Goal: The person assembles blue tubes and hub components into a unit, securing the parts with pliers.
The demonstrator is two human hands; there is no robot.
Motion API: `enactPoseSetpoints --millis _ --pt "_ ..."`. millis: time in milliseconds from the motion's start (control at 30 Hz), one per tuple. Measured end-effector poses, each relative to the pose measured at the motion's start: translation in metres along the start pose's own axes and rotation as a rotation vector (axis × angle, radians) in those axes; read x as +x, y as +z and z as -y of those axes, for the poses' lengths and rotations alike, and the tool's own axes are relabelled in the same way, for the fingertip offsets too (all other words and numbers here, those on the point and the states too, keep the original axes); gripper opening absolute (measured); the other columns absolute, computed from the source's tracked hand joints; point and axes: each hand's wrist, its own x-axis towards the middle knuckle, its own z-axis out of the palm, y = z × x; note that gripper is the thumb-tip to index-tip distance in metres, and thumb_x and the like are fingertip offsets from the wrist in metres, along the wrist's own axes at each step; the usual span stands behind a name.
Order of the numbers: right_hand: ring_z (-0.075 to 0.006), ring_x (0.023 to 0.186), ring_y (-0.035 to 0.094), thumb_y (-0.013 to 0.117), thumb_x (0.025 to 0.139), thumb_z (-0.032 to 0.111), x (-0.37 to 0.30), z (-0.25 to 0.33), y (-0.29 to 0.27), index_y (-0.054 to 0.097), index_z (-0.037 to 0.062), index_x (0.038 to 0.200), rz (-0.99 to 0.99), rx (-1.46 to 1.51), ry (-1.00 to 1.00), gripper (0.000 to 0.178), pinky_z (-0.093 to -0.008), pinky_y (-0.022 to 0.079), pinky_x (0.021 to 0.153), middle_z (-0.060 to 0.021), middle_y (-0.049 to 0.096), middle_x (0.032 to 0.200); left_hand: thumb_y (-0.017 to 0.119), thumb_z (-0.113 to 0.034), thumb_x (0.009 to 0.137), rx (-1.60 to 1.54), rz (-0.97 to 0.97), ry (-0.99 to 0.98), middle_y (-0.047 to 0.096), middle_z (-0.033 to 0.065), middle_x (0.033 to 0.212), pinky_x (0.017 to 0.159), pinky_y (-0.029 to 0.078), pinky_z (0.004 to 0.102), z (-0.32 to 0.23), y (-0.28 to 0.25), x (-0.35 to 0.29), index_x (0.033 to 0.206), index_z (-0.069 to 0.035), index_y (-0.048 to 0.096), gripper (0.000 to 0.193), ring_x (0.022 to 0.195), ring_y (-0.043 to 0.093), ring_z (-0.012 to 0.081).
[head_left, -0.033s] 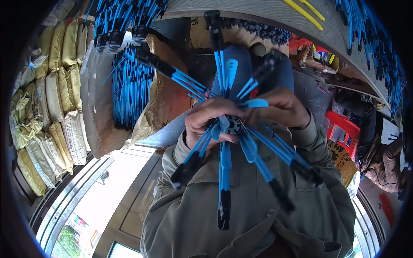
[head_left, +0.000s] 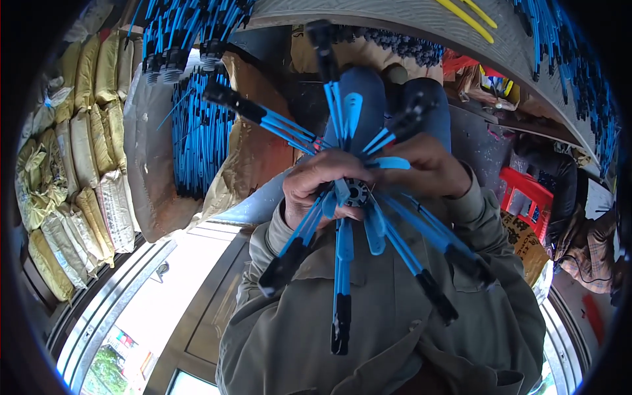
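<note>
A round slotted dark hub [head_left: 356, 193] sits at the centre of a spoked frame, with blue arms [head_left: 342, 270] fanning out on all sides and black ends [head_left: 340, 324] on them. My left hand [head_left: 322, 176] is closed around the hub's left side, thumb and fingers curled about it. From the right, my right hand [head_left: 421, 164] bends its fingers in beside the hub, near a flat blue blade [head_left: 392, 162]; its fingertips are partly hidden and blurred. Exactly what they pinch I cannot make out. The frame spreads above my lap, in front of my jacket.
At the left, an open sack [head_left: 155, 158] holds many blue rods [head_left: 201, 135]. Stacked yellowish bags [head_left: 82, 155] fill the far left. Bundled blue-and-black parts [head_left: 194, 33] lie at the top left on a grey worktop [head_left: 368, 12], with yellow strips [head_left: 471, 20] further right. A red plastic stool [head_left: 526, 201] stands at the right.
The frame has shifted slightly in my hands; its upper black ends moved a little left and the lower right ones a little right. My left hand keeps its grip.
</note>
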Motion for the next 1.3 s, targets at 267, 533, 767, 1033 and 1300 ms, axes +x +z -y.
enactPoseSetpoints --millis 267,533,767,1033,1300 --pt "-0.0165 0.063 0.058 0.062 0.083 0.012 0.005 -0.01 0.009 0.065 -0.002 0.086 0.032 -0.157 -0.13 0.015 -0.0288 0.043 0.057 -0.0117 0.062 0.074 0.079 -0.025 0.061 0.035 -0.106 -0.056 0.062 0.011 0.085 0.07 0.046 0.0336 -0.004 0.016 -0.005 0.089 0.002 0.062 0.043 0.076 0.059 0.0234" --pt "-0.0175 0.06 0.056 0.062 0.083 0.012 -0.004 -0.028 0.008 0.065 -0.0033 0.085 -0.039 0.05 -0.151 0.016 -0.0295 0.042 0.056 -0.0109 0.061 0.071 0.079 -0.019 0.063 0.084 0.016 0.024 0.062 0.0134 0.085 0.069 0.046 0.0349 -0.005 0.023 0.004 0.092 0.003 0.061 0.041 0.076 0.059 0.0252" --pt "-0.0174 0.06 0.055 0.062 0.083 0.011 -0.007 -0.018 0.003 0.064 -0.0047 0.083 0.043 -0.343 -0.328 0.015 -0.0284 0.041 0.057 -0.0118 0.059 0.068 0.077 -0.012 0.065 0.048 0.058 -0.021 0.061 0.0137 0.085 0.068 0.047 0.0357 -0.003 0.022 0.0 0.096 0.003 0.06 0.038 0.075 0.06 0.026" --pt "-0.0194 0.051 0.052 0.063 0.082 0.015 -0.009 -0.024 -0.006 0.067 0.0002 0.082 0.166 -0.148 -0.284 0.015 -0.0309 0.039 0.048 -0.0123 0.059 0.066 0.076 -0.012 0.064 -0.065 -0.007 0.087 0.061 0.0127 0.084 0.067 0.048 0.035 0.01 0.034 -0.008 0.099 0.001 0.058 0.041 0.074 0.06 0.0264" --pt "-0.0226 0.052 0.057 0.072 0.073 0.014 -0.014 -0.023 -0.004 0.062 0.0033 0.07 0.135 -0.249 -0.309 0.015 -0.0319 0.038 0.045 -0.0105 0.059 0.067 0.077 -0.012 0.064 0.006 0.11 0.155 0.061 0.012 0.085 0.067 0.048 0.0351 0.008 0.029 -0.004 0.099 -0.001 0.056 0.042 0.075 0.06 0.0265"
